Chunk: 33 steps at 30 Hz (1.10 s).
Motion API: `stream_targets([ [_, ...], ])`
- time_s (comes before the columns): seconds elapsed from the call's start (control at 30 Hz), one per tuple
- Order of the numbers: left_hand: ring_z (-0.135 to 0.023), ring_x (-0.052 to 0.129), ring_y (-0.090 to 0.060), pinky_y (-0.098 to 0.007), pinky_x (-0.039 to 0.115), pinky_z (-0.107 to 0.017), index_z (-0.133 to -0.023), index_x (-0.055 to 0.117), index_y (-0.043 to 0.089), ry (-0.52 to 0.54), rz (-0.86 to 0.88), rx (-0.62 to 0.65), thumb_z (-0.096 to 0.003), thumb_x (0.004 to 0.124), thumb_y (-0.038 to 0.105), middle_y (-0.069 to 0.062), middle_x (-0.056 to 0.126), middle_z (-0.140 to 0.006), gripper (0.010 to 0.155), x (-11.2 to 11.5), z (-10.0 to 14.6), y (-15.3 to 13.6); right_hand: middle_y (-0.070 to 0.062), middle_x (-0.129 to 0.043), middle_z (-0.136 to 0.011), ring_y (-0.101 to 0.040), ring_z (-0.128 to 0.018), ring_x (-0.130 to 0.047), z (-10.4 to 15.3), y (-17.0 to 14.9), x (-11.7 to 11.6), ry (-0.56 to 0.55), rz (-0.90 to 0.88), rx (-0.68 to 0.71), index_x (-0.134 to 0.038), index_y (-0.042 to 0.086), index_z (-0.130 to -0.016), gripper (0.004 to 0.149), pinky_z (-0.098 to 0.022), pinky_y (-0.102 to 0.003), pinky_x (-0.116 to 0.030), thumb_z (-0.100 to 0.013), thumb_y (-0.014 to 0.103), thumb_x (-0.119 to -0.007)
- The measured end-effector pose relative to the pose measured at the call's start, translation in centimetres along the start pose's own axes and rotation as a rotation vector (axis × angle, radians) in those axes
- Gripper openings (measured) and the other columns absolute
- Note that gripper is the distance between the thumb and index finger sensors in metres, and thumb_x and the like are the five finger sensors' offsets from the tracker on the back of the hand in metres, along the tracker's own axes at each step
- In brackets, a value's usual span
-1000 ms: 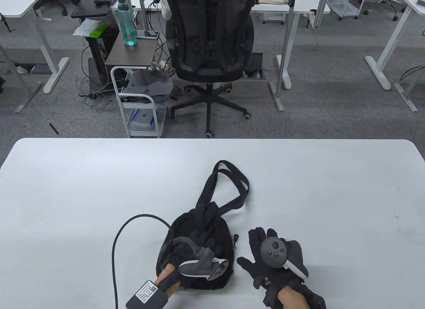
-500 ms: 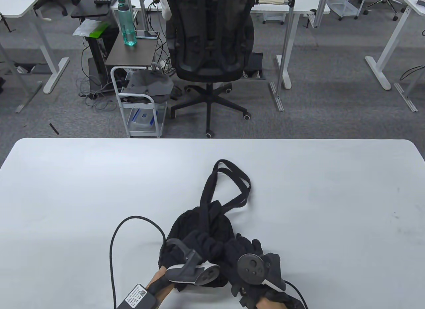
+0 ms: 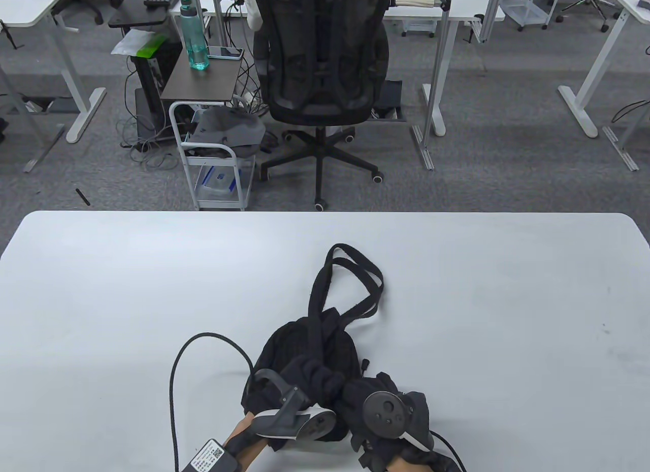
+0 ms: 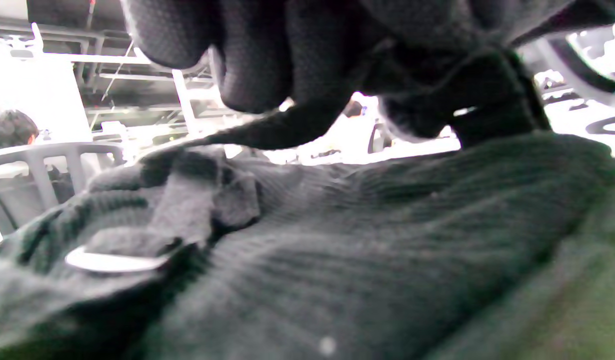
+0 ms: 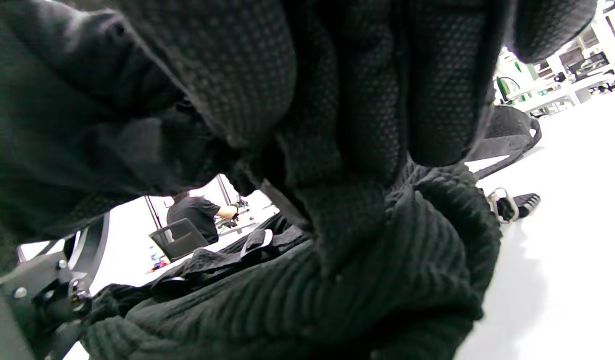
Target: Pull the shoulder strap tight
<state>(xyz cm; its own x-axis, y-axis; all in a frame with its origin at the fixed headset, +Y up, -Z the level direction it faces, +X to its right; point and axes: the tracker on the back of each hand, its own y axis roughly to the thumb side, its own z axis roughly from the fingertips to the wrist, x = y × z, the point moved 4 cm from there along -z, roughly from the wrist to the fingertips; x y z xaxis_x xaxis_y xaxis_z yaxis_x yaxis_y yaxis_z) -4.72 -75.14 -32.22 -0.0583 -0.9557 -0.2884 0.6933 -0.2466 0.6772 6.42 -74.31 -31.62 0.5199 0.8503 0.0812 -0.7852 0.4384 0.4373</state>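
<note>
A black corduroy backpack (image 3: 294, 345) lies on the white table (image 3: 508, 314) near the front edge. Its thin straps (image 3: 373, 284) loop away toward the far side. My left hand (image 3: 310, 378) rests on the middle of the bag and grips a bunched shoulder strap. In the left wrist view its fingers (image 4: 257, 60) curl over a dark band above the fabric (image 4: 387, 240). My right hand (image 3: 373, 391) is at the bag's right side. Its fingers (image 5: 437, 90) are curled into the corduroy (image 5: 367, 280). A metal clip (image 5: 502, 205) on a strap end lies beside it.
A black cable (image 3: 175, 380) arcs over the table left of the bag. An office chair (image 3: 320, 61) and a small cart (image 3: 213, 152) stand beyond the table's far edge. A metal ring (image 4: 110, 261) sits on the bag.
My right hand has moved left from the bare table onto the bag's right side and closed on it. The bag has bunched up and shifted slightly. The left hand has stayed on the bag.
</note>
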Motion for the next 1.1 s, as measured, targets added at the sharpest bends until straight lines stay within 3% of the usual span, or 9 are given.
stream_targets([
  [0.3, -0.09, 0.081, -0.019, -0.048, 0.066, -0.074, -0.096, 0.057, 0.034, -0.018, -0.145, -0.013, -0.0326, 0.054, 0.041, 0.01, 0.081, -0.086, 0.064, 0.9, -0.7, 0.8, -0.017, -0.104, -0.064, -0.042, -0.061, -0.1, 0.1, 1.2, -0.3, 0.013, 0.17, 0.065, -0.096, 0.004, -0.067, 0.04, -0.055, -0.066, -0.068, -0.04, 0.031, -0.084],
  [0.53, -0.094, 0.077, -0.018, -0.049, 0.062, -0.076, -0.096, 0.054, 0.041, 0.008, -0.22, -0.079, -0.0312, 0.051, 0.042, 0.013, 0.081, -0.085, 0.065, 1.3, -1.1, -0.7, -0.015, -0.103, -0.066, -0.041, -0.064, -0.1, 0.4, 0.9, 0.7, -0.004, 0.193, 0.05, -0.096, 0.007, -0.068, 0.038, -0.056, -0.066, -0.068, -0.039, 0.03, -0.085],
  [0.73, -0.091, 0.08, -0.019, -0.048, 0.066, -0.074, -0.097, 0.055, 0.033, 0.025, -0.192, -0.095, -0.0328, 0.052, 0.042, 0.011, 0.082, -0.083, 0.065, 1.6, -1.0, -0.8, -0.014, -0.103, -0.069, -0.04, -0.065, -0.099, 0.4, -0.7, 1.5, -0.062, 0.07, 0.016, -0.095, 0.01, -0.07, 0.04, -0.056, -0.065, -0.068, -0.04, 0.035, -0.087],
  [0.83, -0.089, 0.082, -0.019, -0.048, 0.067, -0.072, -0.096, 0.056, 0.031, 0.064, -0.176, -0.089, -0.0331, 0.054, 0.043, 0.01, 0.084, -0.082, 0.064, 1.0, -0.9, -0.6, -0.019, -0.097, -0.076, -0.044, -0.068, -0.095, 0.5, -1.6, 1.8, -0.07, -0.099, -0.02, -0.091, 0.006, -0.077, 0.055, -0.055, -0.067, -0.066, -0.041, 0.047, -0.084],
  [0.93, -0.088, 0.084, -0.019, -0.048, 0.068, -0.072, -0.096, 0.057, 0.031, 0.125, -0.16, -0.056, -0.0325, 0.055, 0.043, 0.01, 0.085, -0.08, 0.065, 0.0, -0.9, 0.6, -0.02, -0.1, -0.072, -0.045, -0.065, -0.096, 0.3, -1.4, 1.9, -0.11, -0.162, -0.042, -0.095, 0.005, -0.072, 0.053, -0.054, -0.067, -0.066, -0.041, 0.046, -0.084],
  [1.1, -0.086, 0.086, -0.019, -0.047, 0.071, -0.07, -0.094, 0.059, 0.03, 0.175, -0.193, -0.032, -0.032, 0.055, 0.044, 0.01, 0.086, -0.078, 0.064, -0.6, -0.7, 1.5, -0.016, -0.104, -0.064, -0.04, -0.058, -0.102, 0.4, -1.6, 2.0, -0.11, -0.165, -0.076, -0.096, 0.007, -0.065, 0.038, -0.053, -0.063, -0.071, -0.04, 0.034, -0.087],
])
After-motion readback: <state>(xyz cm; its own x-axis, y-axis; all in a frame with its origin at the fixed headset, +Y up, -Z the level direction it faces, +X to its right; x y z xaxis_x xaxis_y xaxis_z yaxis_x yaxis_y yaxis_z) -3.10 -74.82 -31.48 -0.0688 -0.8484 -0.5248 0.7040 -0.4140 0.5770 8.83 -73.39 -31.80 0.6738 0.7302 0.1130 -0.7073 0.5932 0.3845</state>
